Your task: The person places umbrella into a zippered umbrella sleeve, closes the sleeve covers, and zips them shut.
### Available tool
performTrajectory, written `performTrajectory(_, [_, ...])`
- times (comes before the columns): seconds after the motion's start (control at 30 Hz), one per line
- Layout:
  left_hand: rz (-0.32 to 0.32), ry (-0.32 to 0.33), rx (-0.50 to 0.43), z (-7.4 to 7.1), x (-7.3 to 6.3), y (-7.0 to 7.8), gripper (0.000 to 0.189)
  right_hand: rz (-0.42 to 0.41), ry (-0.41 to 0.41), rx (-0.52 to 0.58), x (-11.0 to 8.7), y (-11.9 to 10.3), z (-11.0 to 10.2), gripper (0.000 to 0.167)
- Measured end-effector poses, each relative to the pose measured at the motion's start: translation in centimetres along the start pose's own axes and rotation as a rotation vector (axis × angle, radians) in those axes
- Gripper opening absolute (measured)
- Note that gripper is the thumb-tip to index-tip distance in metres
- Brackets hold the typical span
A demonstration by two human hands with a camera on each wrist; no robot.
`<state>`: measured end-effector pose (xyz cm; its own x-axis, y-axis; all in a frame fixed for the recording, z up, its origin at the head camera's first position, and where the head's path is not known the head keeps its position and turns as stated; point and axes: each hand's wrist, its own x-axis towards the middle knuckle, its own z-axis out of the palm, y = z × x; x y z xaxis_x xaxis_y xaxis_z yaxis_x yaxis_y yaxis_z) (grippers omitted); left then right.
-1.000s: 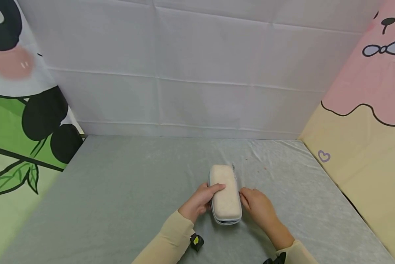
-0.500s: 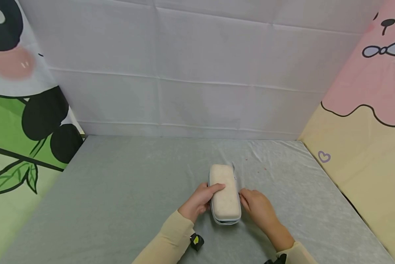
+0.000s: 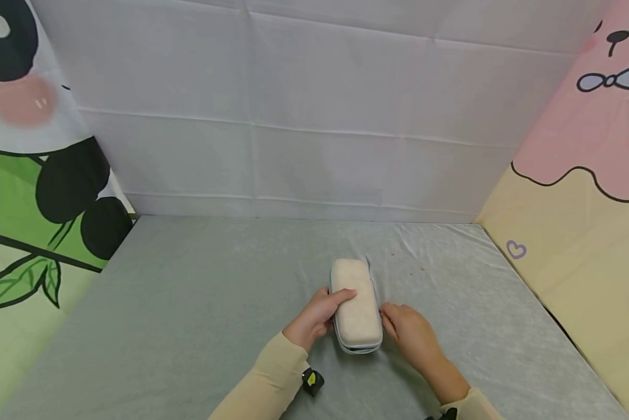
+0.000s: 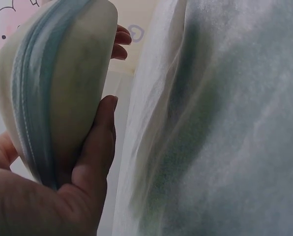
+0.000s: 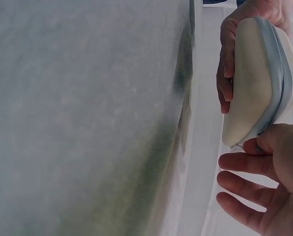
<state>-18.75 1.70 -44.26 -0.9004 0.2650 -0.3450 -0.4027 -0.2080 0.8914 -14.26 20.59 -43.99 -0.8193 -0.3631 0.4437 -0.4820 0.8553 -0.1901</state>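
Note:
A cream zippered pencil case with a light blue zip band is held just over the cloth, its long side running away from me. My left hand grips its left side, thumb across the top and fingers underneath. In the right wrist view those fingers spread along the cream underside of the pencil case. At the right side, thumb and forefinger of my right hand pinch a small zip pull, mostly hidden by the fingertips. The other right fingers are loosely spread. A narrow dark gap shows along the near-end zip.
A grey-green cloth covers the table. Behind it hangs a white creased curtain; printed panels with a panda and a pink figure flank the sides. A dark wrist device sits at the left cuff.
The pencil case and left hand have shifted slightly left and away from me. The right hand has edged slightly toward me along the case's side, still pinching.

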Motion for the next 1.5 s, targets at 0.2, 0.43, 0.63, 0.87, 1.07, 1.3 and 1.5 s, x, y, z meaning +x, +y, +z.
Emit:
performTrajectory(0.2, [0.007, 0.004, -0.006, 0.04, 0.0, -0.01, 0.058, 0.013, -0.012, -0.009, 0.0, -0.04, 0.01, 0.008])
performTrajectory(0.43, [0.001, 0.01, 0.003, 0.1, 0.03, -0.08, 0.057, 0.012, -0.009, -0.008, -0.05, -0.08, -0.02, 0.009])
performTrajectory(0.63, [-0.005, 0.016, 0.005, 0.08, 0.14, -0.16, 0.059, -0.017, 0.029, -0.008, -0.21, -0.02, 0.08, 0.014])
performTrajectory(0.87, [-0.004, 0.022, 0.017, 0.0, 0.06, -0.08, 0.059, -0.02, 0.037, -0.005, -0.34, 0.0, 0.13, 0.016])
performTrajectory(1.07, [-0.005, 0.019, 0.006, 0.01, 0.09, -0.17, 0.059, -0.024, 0.047, -0.007, -0.46, -0.04, 0.09, 0.016])
performTrajectory(1.3, [-0.006, 0.023, 0.001, 0.07, 0.11, -0.31, 0.059, -0.028, 0.056, -0.013, -0.55, -0.12, 0.08, 0.016])
performTrajectory(1.5, [-0.012, 0.021, -0.021, 0.2, 0.05, -0.35, 0.058, -0.066, 0.081, -0.017, -0.58, -0.16, -0.03, 0.019])
